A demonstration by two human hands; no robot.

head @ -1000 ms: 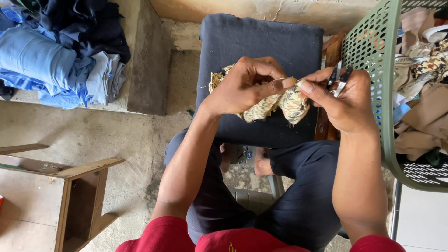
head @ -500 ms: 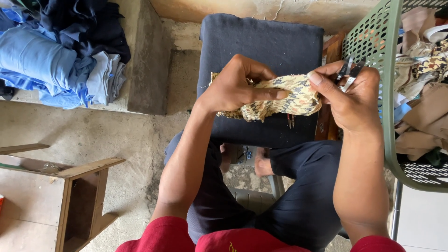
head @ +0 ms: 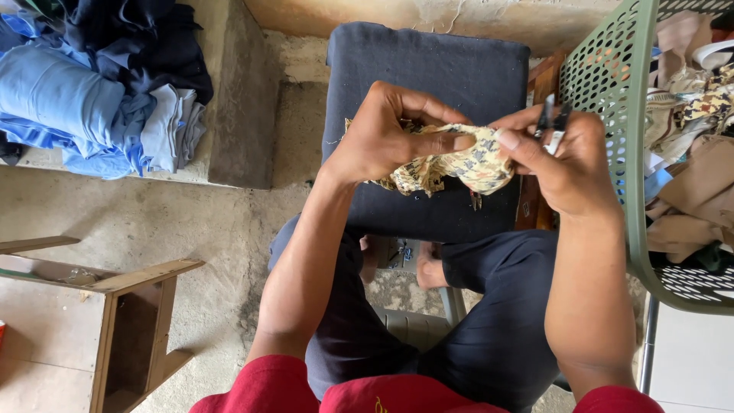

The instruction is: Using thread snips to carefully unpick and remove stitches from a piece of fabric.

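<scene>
Rough concrete floor (head: 153, 222) fills the lower left, seen from above a seated person in dark trousers and red top. Dark blue cushioned stool (head: 428, 84) sits straight ahead between the knees. Green perforated plastic basket (head: 612, 84) at right, stuffed with beige and patterned fabric scraps. Pile of blue and navy clothes (head: 92, 92) top left on a concrete ledge. Wooden stool frame (head: 130, 321) lower left, partly cut off.

Both hands raised over the cushion. Left hand (head: 390, 134) has its grip closed around a bunched cream-and-dark patterned cloth piece (head: 466, 164), thumb pressed along the top of it. Right hand (head: 569, 164) pinches the other end of the same cloth with the fingertips, and also carries small snips (head: 552, 122) tucked against the fingers, blades pointing up and away. Cloth hangs in the air between the hands, just above the stool, touching neither cushion nor basket.

Risks, as a judgement: the snips' tips sit very near the left thumb, so a cut made with the fabric bunched like this could nick a finger or slice through more layers than meant. The right hand does two jobs at once; a loosened pinch could drop the cloth onto the floor, or let the snips slip.
</scene>
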